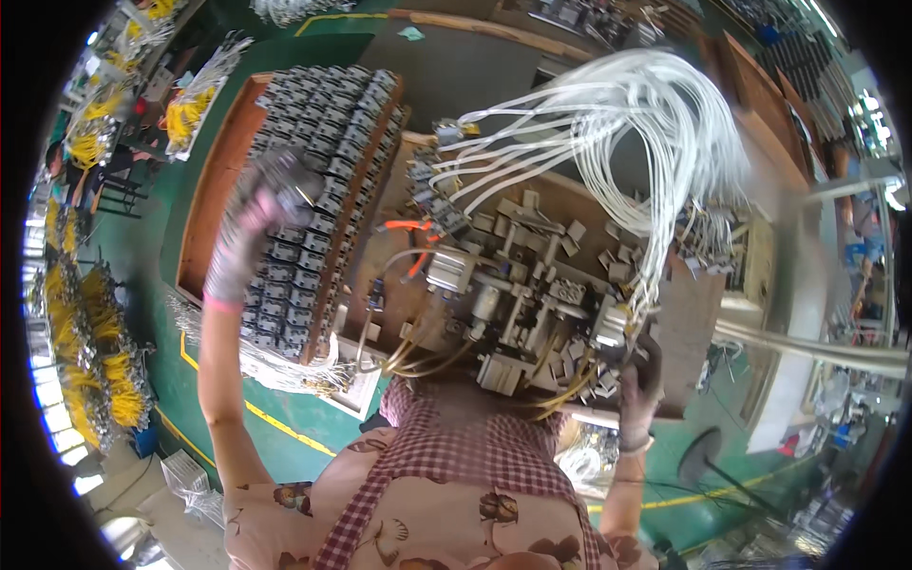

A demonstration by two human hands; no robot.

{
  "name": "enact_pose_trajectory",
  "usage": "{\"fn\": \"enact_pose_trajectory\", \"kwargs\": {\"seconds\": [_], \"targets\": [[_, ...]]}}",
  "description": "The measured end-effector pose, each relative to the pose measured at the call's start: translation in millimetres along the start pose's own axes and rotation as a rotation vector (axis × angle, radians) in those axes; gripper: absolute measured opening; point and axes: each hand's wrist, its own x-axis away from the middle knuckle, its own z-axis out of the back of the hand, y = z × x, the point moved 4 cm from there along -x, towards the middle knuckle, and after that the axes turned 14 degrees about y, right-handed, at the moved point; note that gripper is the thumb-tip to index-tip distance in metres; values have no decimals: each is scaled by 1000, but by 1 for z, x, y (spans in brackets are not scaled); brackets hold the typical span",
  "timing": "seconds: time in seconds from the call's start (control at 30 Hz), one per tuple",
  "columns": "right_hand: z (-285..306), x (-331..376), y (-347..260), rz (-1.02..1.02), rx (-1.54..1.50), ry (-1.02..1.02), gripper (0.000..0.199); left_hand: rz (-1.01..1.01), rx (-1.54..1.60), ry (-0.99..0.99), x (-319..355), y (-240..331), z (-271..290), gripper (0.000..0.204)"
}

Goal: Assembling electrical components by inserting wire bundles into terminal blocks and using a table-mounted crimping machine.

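My left hand [271,195], in a grey glove with a pink cuff, is over a wooden tray [205,214] filled with rows of dark, block-shaped metal parts [328,109]. Motion blurs its fingers, and I cannot tell whether a part is in them. At the right end of a bench fixture [532,313], my gloved right hand [641,380] has its fingers curled up against a metal block [611,321]. What they grip is hidden. A thick bundle of white cables [655,142] loops over the bench, some ends running down to that block near my right fingers.
Orange-handled pliers [408,228] lie between tray and fixture. Small pale pieces [575,231] are scattered around the fixture, with brownish tubes [418,356] along its near side. More white cables [294,370] lie beneath the tray. Yellow-and-white cable bundles [195,109] hang at left.
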Motion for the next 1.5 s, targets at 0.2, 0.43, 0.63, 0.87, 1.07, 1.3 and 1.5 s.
{"fn": "enact_pose_trajectory", "kwargs": {"seconds": [0.2, 0.43, 0.63, 0.87, 1.07, 1.3, 1.5], "targets": [[-89, 22, -27, -240, -316, -411, 53, 231, 169, -556, 107, -102, -160, 89], [-104, 2, -15, 515, 340, -301, 50, 70, 151, -653, 134, -104, -215, 101], [-97, -5, -9, 449, 162, -377, 49, -558, -375, -632, 129, -84, -210, 87], [-99, -9, -11, 468, 249, -411, 49, -394, -482, -687, 126, -68, -211, 80], [-107, -12, -9, 194, 266, -605, 65, 240, 144, -450, 141, -118, -206, 52], [-113, -33, 6, 783, 751, -400, 81, 155, -138, -308, 129, -113, -219, 55], [-114, -43, 10, 763, 966, -379, 77, -707, -631, -523, 125, -93, -214, 46]]}}
